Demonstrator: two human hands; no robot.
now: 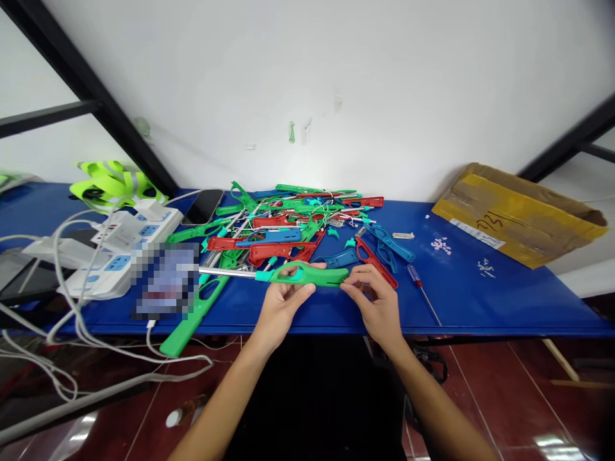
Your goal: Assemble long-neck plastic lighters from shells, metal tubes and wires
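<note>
Both my hands hold one green plastic lighter [307, 275] with a long metal tube pointing left, just above the blue table [480, 301]. My left hand [283, 304] grips its handle near the trigger loop, fingers closed round it. My right hand [377, 298] pinches the handle's right end. Behind it lies a heap of green, red and blue lighter shells [288, 224] with metal tubes and small white parts.
A red-handled screwdriver [423, 288] lies right of my right hand. A yellow cardboard box [519, 214] sits at the back right. White power strips [120, 250] with cables, a phone [204, 206] and a blurred item [166, 278] fill the left. A loose green shell [192, 320] overhangs the front edge.
</note>
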